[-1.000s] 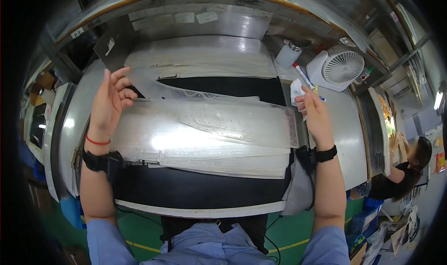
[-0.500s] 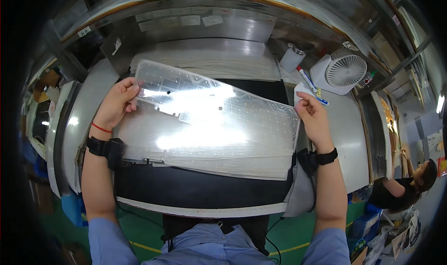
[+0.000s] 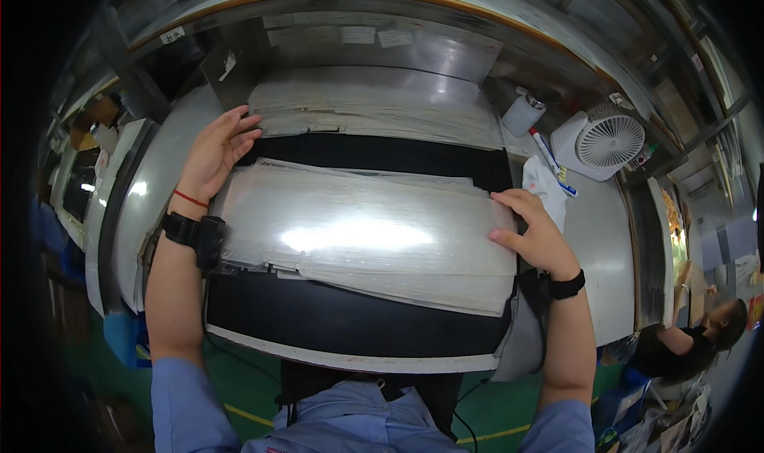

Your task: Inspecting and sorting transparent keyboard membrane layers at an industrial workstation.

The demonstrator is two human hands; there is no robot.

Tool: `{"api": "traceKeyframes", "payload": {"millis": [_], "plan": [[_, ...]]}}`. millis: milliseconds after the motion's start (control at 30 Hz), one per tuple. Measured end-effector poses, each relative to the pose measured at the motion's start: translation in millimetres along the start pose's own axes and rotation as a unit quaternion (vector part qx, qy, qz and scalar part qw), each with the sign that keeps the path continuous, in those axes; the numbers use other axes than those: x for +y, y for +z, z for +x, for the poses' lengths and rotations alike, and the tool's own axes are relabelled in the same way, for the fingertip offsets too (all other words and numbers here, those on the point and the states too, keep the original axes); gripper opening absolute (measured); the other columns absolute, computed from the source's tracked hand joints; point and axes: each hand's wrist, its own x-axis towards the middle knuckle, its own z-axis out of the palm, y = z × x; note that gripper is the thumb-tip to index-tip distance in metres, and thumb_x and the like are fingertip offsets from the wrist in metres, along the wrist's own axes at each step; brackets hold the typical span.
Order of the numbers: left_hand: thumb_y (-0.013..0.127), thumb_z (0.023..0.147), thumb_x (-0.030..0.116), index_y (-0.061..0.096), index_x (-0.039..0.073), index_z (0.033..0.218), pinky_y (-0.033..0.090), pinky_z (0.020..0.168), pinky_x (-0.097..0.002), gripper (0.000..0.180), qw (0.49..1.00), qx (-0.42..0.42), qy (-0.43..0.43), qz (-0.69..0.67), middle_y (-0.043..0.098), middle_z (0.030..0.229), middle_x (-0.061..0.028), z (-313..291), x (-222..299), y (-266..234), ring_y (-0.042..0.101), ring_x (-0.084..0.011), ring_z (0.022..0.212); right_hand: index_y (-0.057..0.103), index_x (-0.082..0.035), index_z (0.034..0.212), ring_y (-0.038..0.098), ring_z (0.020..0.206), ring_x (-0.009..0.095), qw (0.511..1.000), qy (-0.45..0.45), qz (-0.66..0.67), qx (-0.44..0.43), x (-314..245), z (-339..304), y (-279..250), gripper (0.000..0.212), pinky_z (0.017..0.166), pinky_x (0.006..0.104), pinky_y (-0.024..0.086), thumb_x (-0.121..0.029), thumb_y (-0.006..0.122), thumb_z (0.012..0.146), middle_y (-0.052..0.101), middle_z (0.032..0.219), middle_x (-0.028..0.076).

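Observation:
My left hand (image 3: 219,152) is open, fingers stretched out and apart, beside the left end of the far stack of thin sheets (image 3: 374,95). Nothing is in it. My right hand (image 3: 537,234) is also open, with forefinger and thumb spread at the right end of the near stack of clear plastic sheets (image 3: 366,214). Its fingertips rest at or just over that edge; contact is hard to make out. Glare covers the middle of the near stack, whose sheets lie slightly fanned.
Both stacks lie on a black mat (image 3: 318,298) over the bench. To the right are a white cloth (image 3: 544,189), marker pens (image 3: 549,154), a white bottle (image 3: 521,115) and a small white fan (image 3: 601,142). Another person (image 3: 692,337) works at far right.
The clear sheet held between both hands has left them, and I cannot tell which stack it lies on. Both hands have opened. The white cloth beside my right hand shows more fully.

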Motion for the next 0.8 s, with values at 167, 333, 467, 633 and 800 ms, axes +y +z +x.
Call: {"api": "traceKeyframes", "payload": {"millis": [167, 333, 467, 633, 800], "plan": [[0.046, 0.103, 0.021, 0.049, -0.001, 0.132, 0.054, 0.081, -0.0223, 0.036, 1.0, -0.017, -0.008, 0.022, 0.063, 0.116, -0.0108, 3, -4, -6, 0.063, -0.0136, 0.097, 0.062, -0.004, 0.12, 0.052, 0.111, 0.028, 0.998, -0.024, -0.006, 0.057, 2, 4, -1, 0.042, 0.099, 0.0354, 0.039, -0.017, 0.073, 0.082, 0.059, 0.118, 0.013], [0.046, 0.103, 0.02, 0.051, -0.001, 0.13, 0.053, 0.081, -0.0234, 0.034, 0.999, -0.002, -0.011, 0.038, 0.064, 0.114, -0.0098, 2, -4, -5, 0.063, -0.0132, 0.096, 0.065, -0.004, 0.114, 0.056, 0.094, 0.018, 0.982, 0.094, 0.143, 0.079, -3, 2, 2, 0.029, 0.082, 0.0284, 0.044, -0.009, 0.068, 0.086, 0.061, 0.109, 0.008], [0.047, 0.103, 0.02, 0.052, -0.001, 0.129, 0.052, 0.081, -0.024, 0.034, 0.999, 0.002, -0.011, 0.043, 0.064, 0.113, -0.0099, 0, -2, -2, 0.062, -0.0136, 0.095, 0.065, -0.004, 0.113, 0.056, 0.087, 0.011, 0.978, 0.062, 0.149, 0.131, 5, 3, 6, 0.025, 0.074, 0.0235, 0.043, -0.006, 0.065, 0.088, 0.062, 0.1, 0.004], [0.048, 0.102, 0.022, 0.052, -0.001, 0.127, 0.052, 0.084, -0.0248, 0.034, 0.999, -0.017, -0.007, 0.049, 0.064, 0.114, -0.0105, 5, -5, -10, 0.063, -0.014, 0.096, 0.062, -0.003, 0.116, 0.053, 0.077, 0.006, 0.961, 0.018, 0.208, 0.18, 12, 5, 7, 0.023, 0.068, 0.0195, 0.041, -0.007, 0.061, 0.093, 0.061, 0.09, -0.001], [0.049, 0.102, 0.026, 0.053, -0.001, 0.127, 0.053, 0.085, -0.025, 0.037, 0.994, -0.05, -0.039, 0.093, 0.064, 0.115, -0.0113, 1, -2, -3, 0.064, -0.0145, 0.096, 0.058, -0.002, 0.116, 0.054, 0.08, 0.006, 0.933, 0.12, 0.291, 0.174, 12, 2, 1, 0.02, 0.071, 0.0196, 0.042, -0.006, 0.056, 0.096, 0.06, 0.091, 0.0]]}}
